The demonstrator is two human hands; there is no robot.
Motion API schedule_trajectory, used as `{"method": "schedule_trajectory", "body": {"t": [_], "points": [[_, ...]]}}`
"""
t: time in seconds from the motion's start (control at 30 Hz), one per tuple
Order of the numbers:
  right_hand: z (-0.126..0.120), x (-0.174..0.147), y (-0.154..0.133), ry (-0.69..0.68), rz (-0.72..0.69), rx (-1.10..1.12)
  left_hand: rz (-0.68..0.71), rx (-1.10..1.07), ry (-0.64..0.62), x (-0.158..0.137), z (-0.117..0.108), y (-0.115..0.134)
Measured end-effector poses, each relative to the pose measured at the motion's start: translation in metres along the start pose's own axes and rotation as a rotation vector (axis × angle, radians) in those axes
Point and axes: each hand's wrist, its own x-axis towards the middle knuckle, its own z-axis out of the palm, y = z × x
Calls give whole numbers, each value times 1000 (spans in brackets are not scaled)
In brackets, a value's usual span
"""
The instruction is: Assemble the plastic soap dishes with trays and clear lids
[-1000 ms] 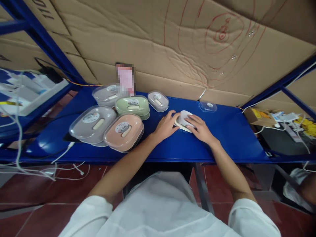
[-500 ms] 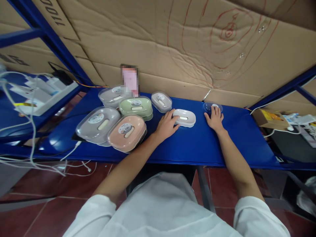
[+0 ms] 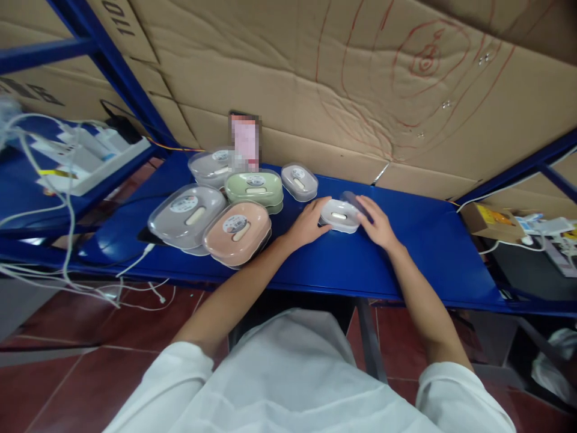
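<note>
A white oval soap dish (image 3: 337,224) sits on the blue table, with a pale bar-shaped piece in its middle. My left hand (image 3: 308,224) grips its left edge, thumb in front and fingers behind. At the dish's right back, my right hand (image 3: 377,224) holds a clear plastic lid (image 3: 350,197), tilted against or just over the dish; contact between them is hard to make out. To the left stand lidded soap dishes: a pink one (image 3: 238,231), a green one (image 3: 255,189), a large grey one (image 3: 187,216) and a small grey one (image 3: 300,181).
Another grey lidded dish (image 3: 211,166) stands at the back left beside a blurred phone (image 3: 246,141) leaning on the cardboard wall (image 3: 288,78). White cables (image 3: 67,240) hang at the left. A small carton (image 3: 491,222) is at the right, beyond the blue table's (image 3: 433,258) edge.
My right hand has moved left with the clear lid, from the table's right side to the white soap dish. My left hand stays at the dish. The view has shifted slightly.
</note>
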Motion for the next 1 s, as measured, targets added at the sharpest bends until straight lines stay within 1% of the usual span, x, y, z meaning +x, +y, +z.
{"method": "schedule_trajectory", "body": {"t": [0.1,0.2,0.27,0.4,0.6,0.8,1.0], "points": [[16,-4,-27,-120,-182,-81,35,-94,-6,1,2,-2],[26,-7,-42,-160,-262,-198,33,-172,3,1,5,-7],[26,-8,-44,-173,-286,-247,26,-186,0,2,5,-10],[17,-7,-43,-211,-328,-285,27,-196,-9,2,4,-12],[13,-7,-51,-232,-319,-357,-18,-217,-47,0,-1,-10],[11,-9,-64,-272,-326,-475,-62,-158,-74,-1,-2,-8],[13,-10,-70,-247,-381,-502,-71,-105,-100,-4,-2,-7]]}}
